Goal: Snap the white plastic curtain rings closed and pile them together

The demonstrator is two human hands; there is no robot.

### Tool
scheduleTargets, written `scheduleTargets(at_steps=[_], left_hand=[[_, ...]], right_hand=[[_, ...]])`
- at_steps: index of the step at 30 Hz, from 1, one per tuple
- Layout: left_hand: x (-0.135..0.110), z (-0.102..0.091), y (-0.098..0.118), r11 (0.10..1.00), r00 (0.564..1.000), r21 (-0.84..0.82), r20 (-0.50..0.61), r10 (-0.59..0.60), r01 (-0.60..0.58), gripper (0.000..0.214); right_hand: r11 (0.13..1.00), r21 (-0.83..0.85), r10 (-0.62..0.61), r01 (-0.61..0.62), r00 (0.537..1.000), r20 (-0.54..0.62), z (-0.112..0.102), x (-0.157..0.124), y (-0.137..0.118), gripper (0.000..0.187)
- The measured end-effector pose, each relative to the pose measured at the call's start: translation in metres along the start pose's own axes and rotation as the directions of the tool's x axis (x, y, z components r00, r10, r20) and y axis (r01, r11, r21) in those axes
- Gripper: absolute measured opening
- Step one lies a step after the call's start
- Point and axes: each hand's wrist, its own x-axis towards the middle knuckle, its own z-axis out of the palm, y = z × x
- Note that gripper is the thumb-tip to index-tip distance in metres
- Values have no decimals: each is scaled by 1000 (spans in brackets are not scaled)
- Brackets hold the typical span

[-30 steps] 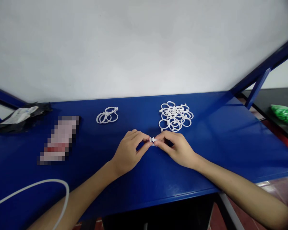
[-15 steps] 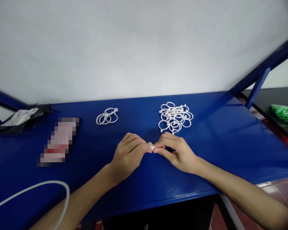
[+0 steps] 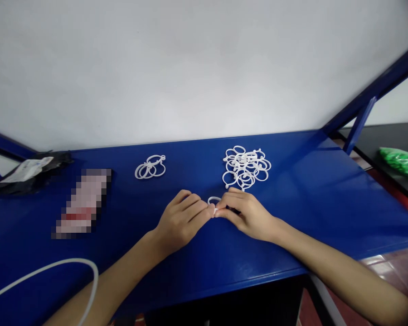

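Observation:
Between my two hands, above the blue table, is a white plastic ring (image 3: 214,199). My left hand (image 3: 182,219) pinches it with thumb and fingertips from the left. From the right, my right hand (image 3: 248,213) grips the same ring, its fingertips touching those of the left. The ring's loop shows behind the fingertips; the part where they meet is mostly hidden. Beyond my right hand lies a heap of similar white rings (image 3: 246,165) with small knobs. A smaller group of white rings (image 3: 150,167) rests further left, beyond my left hand.
On the blue table (image 3: 190,167) at left lie a blurred-out pinkish flat object (image 3: 84,201) and a black plastic package (image 3: 30,171) with a white label. A white cable (image 3: 54,263) curves across my left forearm. At far right is a green-filled bag (image 3: 403,162).
The ring between my fingertips has turned, and its loop now shows behind them. Both hands stay pressed together in nearly the same place. The view has shifted slightly.

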Motion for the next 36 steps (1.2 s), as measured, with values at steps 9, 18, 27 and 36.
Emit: scheduleTargets(at_steps=[9,18,27,36], left_hand=[[-12,-14,-55,771,841,476,112,-530,423,28],[-25,-28,-88,544,598,640,160,-785,543,39],[-23,-33,-91,530,586,610,129,-800,589,30],[-12,-35,-80,594,661,427,-11,-751,682,17]], right_hand=[[898,-426,3,-105,973,-233,-22,6,30,19],[713,-695,-20,-95,988,-156,-44,37,59,21],[681,-729,-31,-71,992,-125,-40,41,62,21],[773,-631,-82,-61,977,-195,-24,23,26,18]])
